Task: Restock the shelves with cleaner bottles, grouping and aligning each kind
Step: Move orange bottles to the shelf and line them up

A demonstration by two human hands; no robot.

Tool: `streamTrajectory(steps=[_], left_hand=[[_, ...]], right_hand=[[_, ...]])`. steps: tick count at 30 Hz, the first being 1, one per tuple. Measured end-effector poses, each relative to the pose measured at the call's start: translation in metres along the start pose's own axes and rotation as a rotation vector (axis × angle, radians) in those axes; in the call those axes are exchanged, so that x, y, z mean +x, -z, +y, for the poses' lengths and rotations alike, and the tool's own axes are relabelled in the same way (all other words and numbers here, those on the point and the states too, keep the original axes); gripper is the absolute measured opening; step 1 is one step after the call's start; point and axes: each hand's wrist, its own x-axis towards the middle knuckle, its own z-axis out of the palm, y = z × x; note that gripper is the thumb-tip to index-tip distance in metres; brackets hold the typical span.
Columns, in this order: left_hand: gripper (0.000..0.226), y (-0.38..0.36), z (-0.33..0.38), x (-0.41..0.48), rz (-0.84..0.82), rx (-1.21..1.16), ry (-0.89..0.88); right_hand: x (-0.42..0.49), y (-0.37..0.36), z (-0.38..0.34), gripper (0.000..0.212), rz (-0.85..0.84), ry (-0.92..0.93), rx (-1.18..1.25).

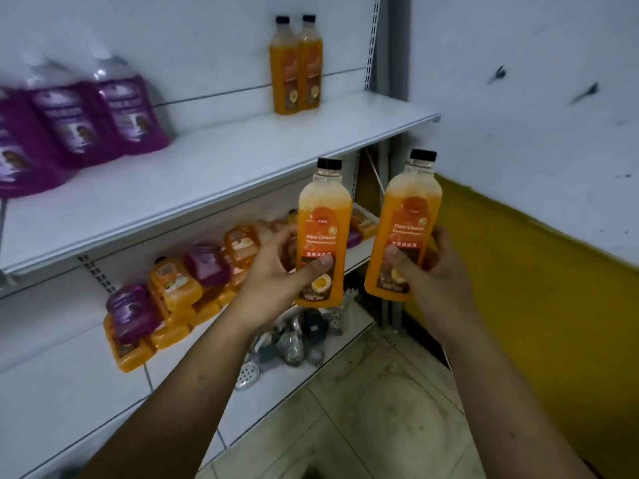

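— Surface and room?
— White metal shelf [207, 174] up and to the left of the left hand [273, 285], mostly bare at the front. Scuffed white wall [518, 63] above the right hand [435, 274], with a yellow band [536, 288] along its foot just right of that hand. Pale tiled floor [380, 409] below both forearms.
— Left hand?
— Curled round the lower half of an orange floor cleaner bottle [321, 229], thumb across the label. Upright, black cap on top.
— Right hand?
— Same grip on a second orange bottle [403, 229], upright, near the first and not touching it.
— Containers on the shelf?
— Two matching orange bottles [295, 63] standing side by side at the back, well above the left hand. Purple bottles [96, 112] in a row far to its left, blurred.
— Lower down?
— Behind the left hand, on the lower shelf [62, 333], a loose heap [179, 288] of orange and purple bottles lying on their sides. Under the left wrist, on the bottom shelf [276, 388], small dark and shiny objects [294, 340], too blurred to name.
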Motion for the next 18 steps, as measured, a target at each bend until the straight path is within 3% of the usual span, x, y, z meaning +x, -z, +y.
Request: streamTrajectory(steps=[5,12,18], left_hand=[[0.054,-0.011,0.026,0.069,-0.009,0.001,-0.077],[0.048,-0.011,0.066,0.160,0.074,0.175,-0.235],[0.044,-0.016,0.081,0.227,0.168,0.213,-0.249]], right_hand=[[0.068,0.016,-0.024,0.054,0.009,0.102,-0.009],[0.169,0.018,-0.052,0.052,-0.001,0.180,-0.095],[0.253,0.009,-0.061,0.050,-0.024,0.257,-0.130]])
